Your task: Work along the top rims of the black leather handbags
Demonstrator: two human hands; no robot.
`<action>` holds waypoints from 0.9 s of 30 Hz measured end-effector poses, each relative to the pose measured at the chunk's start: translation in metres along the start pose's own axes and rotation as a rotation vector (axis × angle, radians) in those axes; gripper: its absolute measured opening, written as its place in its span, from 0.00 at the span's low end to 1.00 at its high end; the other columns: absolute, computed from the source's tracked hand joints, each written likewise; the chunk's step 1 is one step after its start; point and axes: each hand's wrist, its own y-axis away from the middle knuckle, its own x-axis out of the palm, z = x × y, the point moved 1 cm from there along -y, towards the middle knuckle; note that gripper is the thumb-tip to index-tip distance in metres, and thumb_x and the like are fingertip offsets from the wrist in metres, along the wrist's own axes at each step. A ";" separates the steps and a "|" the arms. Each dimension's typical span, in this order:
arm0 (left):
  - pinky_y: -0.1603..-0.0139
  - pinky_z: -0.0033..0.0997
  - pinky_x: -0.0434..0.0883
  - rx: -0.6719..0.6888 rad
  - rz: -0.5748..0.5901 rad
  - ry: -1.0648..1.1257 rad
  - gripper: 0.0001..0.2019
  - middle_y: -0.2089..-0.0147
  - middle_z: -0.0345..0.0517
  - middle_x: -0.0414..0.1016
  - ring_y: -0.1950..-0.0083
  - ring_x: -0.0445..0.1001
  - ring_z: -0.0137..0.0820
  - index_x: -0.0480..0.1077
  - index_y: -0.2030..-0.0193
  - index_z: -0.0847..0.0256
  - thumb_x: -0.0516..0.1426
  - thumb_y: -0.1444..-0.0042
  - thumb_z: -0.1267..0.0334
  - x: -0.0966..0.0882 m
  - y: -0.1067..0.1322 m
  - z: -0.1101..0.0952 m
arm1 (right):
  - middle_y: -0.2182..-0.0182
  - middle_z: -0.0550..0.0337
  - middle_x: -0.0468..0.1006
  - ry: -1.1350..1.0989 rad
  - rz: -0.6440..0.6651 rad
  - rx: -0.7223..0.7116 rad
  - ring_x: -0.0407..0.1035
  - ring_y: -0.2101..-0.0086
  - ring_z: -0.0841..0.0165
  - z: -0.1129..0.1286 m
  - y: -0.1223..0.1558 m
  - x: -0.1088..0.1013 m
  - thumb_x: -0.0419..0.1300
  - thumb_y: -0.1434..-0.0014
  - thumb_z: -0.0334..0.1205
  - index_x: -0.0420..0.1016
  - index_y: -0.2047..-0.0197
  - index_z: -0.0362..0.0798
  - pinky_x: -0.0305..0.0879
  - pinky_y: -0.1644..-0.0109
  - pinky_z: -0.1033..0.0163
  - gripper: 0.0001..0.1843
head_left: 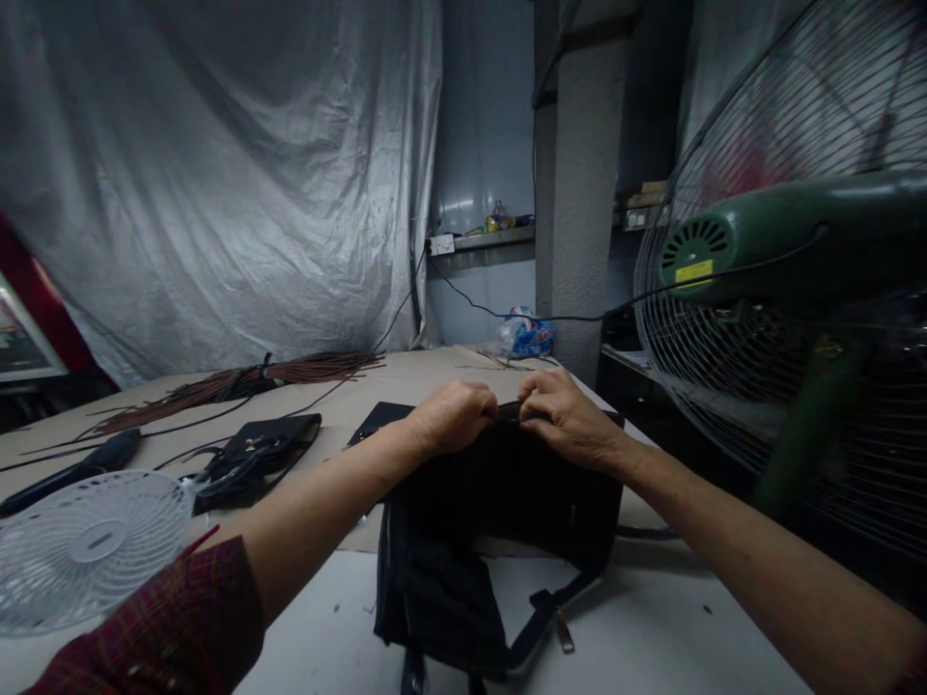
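Observation:
A black bag (pixel 499 521) stands on the table (pixel 652 627) right in front of me, its straps trailing toward the near edge. My left hand (pixel 456 415) is closed in a fist on the bag's top edge. My right hand (pixel 565 415) pinches the same top edge just to the right, its fingers meeting those of the left hand. What lies between the fingertips is too dark to make out beyond the bag's rim.
A small white fan (pixel 91 545) lies at the left. Another black bag (pixel 253 458) and a bundle of brown strips (pixel 238 381) sit farther back. A large green pedestal fan (pixel 789 270) stands close on the right. Grey sheeting hangs behind.

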 end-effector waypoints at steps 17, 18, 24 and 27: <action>0.64 0.26 0.67 -0.176 -0.010 0.119 0.04 0.68 0.42 0.78 0.66 0.74 0.30 0.75 0.67 0.60 0.59 0.48 0.65 -0.004 0.009 0.012 | 0.62 0.56 0.70 -0.167 0.000 0.158 0.65 0.60 0.66 0.003 -0.014 -0.004 0.59 0.48 0.29 0.71 0.74 0.46 0.60 0.51 0.58 0.05; 0.64 0.26 0.67 -0.198 -0.014 0.140 0.04 0.68 0.41 0.78 0.67 0.74 0.30 0.75 0.66 0.60 0.60 0.49 0.65 -0.005 0.009 0.013 | 0.63 0.57 0.70 -0.175 -0.017 0.164 0.66 0.61 0.66 0.003 -0.014 -0.001 0.59 0.48 0.30 0.70 0.74 0.46 0.61 0.53 0.59 0.05; 0.68 0.24 0.67 -0.229 -0.028 0.236 0.07 0.69 0.41 0.77 0.67 0.73 0.29 0.74 0.64 0.62 0.60 0.49 0.62 -0.012 0.009 0.011 | 0.67 0.59 0.71 -0.157 -0.061 0.173 0.67 0.64 0.67 -0.001 -0.013 0.005 0.60 0.48 0.32 0.70 0.76 0.47 0.61 0.56 0.61 0.06; 0.67 0.24 0.67 -0.212 -0.048 0.229 0.07 0.69 0.42 0.78 0.67 0.73 0.28 0.74 0.65 0.61 0.59 0.48 0.62 -0.010 0.009 0.011 | 0.68 0.59 0.71 -0.130 -0.072 0.178 0.67 0.64 0.67 0.000 -0.013 0.006 0.61 0.49 0.32 0.70 0.76 0.47 0.61 0.57 0.61 0.06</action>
